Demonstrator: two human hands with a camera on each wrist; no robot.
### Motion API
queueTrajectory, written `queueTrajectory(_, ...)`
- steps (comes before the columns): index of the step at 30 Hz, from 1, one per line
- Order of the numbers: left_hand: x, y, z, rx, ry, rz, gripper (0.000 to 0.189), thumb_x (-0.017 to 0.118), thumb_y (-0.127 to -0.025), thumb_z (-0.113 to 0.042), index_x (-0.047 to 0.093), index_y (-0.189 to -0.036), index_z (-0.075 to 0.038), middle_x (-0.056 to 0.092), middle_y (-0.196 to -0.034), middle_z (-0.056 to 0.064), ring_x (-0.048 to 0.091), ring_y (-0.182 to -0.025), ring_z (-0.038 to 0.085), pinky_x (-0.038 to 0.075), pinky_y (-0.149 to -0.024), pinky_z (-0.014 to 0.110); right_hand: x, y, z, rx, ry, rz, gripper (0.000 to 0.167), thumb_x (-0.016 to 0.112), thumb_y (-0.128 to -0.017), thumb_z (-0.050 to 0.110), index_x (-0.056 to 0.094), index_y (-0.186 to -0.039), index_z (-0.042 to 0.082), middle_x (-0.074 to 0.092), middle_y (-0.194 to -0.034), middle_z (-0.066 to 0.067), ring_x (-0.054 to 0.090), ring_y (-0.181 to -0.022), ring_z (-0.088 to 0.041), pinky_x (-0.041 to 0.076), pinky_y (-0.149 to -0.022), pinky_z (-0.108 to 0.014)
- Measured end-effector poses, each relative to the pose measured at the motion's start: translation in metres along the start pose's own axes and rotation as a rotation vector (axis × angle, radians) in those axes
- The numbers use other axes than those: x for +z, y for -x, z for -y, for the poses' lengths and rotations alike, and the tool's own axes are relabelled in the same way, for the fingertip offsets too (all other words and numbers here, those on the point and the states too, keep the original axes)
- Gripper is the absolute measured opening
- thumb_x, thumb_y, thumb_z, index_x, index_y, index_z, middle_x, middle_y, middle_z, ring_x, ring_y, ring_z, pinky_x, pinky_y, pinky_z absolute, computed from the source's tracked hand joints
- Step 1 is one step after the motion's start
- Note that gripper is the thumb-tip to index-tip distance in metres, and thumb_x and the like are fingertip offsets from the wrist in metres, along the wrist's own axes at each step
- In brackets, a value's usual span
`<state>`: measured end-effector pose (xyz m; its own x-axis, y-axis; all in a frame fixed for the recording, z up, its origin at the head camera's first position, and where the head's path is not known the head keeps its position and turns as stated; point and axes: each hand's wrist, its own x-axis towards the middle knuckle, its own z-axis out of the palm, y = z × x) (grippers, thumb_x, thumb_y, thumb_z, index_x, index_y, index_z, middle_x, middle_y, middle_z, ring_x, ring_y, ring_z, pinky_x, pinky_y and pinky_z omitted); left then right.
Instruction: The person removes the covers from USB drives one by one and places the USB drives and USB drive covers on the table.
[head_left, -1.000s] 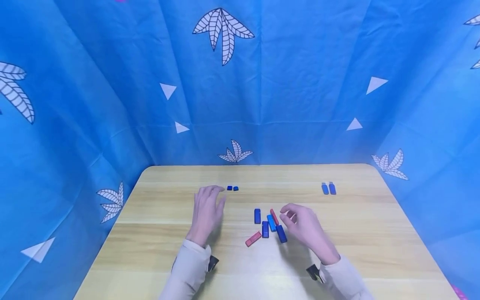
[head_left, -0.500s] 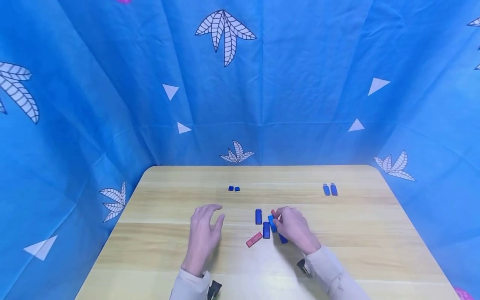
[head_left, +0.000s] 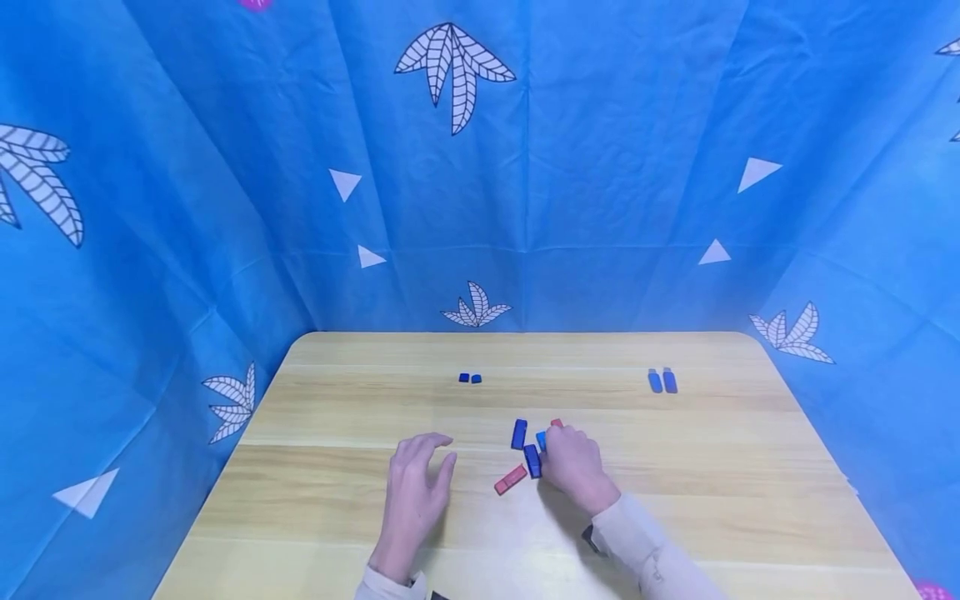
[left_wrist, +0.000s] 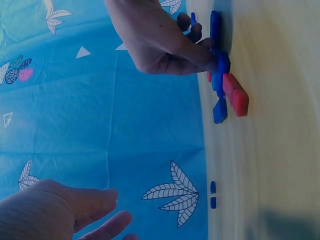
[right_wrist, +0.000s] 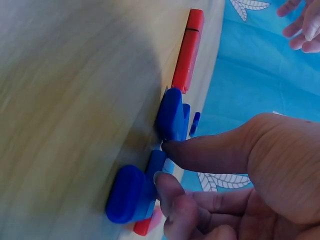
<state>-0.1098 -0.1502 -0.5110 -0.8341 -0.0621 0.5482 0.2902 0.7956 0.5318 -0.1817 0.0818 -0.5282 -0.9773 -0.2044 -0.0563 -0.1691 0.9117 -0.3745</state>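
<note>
- Right hand (head_left: 573, 467), right of centre in the head view, has its thumb and forefinger curled in a narrow gap about the light blue stick (head_left: 541, 440); whether they grip it I cannot tell.
- Left hand (head_left: 416, 492), lower middle of the head view, holds nothing; thumb and fingers stand apart above the table (head_left: 315, 483).
- Set apart, and so perhaps dealt with: two blue sticks, one (head_left: 655, 381) and the other (head_left: 670, 381), side by side at upper right with pale ends showing.
- Two small blue pieces, one (head_left: 464, 377) and the other (head_left: 476, 378), sit as another separate pair above centre.
- Seemingly left to handle: the central cluster, with the light blue stick, an upper dark blue stick (head_left: 519, 433), a lower dark blue stick (head_left: 532, 461), a red stick (head_left: 511, 480) at its lower left and another red stick (head_left: 557, 422) poking out beyond the fingers.
- Near the forefinger, at lower left of the right wrist view, lies a round-ended blue stick (right_wrist: 125, 195); in the head view the hand hides it.
- Crowding looks like the main hindrance, since neighbouring sticks leave little finger room.
- Behind everything hangs a blue cloth (head_left: 600, 167) with white leaf prints, clear of the work.
</note>
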Motion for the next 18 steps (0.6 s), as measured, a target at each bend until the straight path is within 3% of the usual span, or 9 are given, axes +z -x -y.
queueTrajectory(12, 0.004, 0.006, 0.000, 0.005, 0.009, -0.012, 0.025, 0.082, -0.080, -0.006, 0.074, -0.103, -0.007, 0.076, -0.104, 0.008, 0.066, -0.100, 0.023, 0.054, -0.090, 0.045, 0.000, -0.009, -0.002, 0.098, -0.055, 0.078, 0.018, 0.070, -0.077, 0.005, 0.052, -0.075, 0.009, 0.051, -0.066, -0.004, 0.050, -0.059, -0.021, 0.043, -0.048, -0.032)
queueTrajectory(18, 0.004, 0.007, -0.001, -0.013, 0.013, 0.000, 0.025, 0.082, -0.081, -0.007, 0.074, -0.104, -0.008, 0.076, -0.105, 0.008, 0.066, -0.102, 0.023, 0.054, -0.091, 0.045, 0.000, -0.012, -0.004, 0.132, -0.067, 0.121, 0.024, 0.071, -0.078, 0.009, 0.048, -0.071, 0.013, 0.047, -0.064, -0.002, 0.050, -0.057, -0.020, 0.041, -0.048, -0.031)
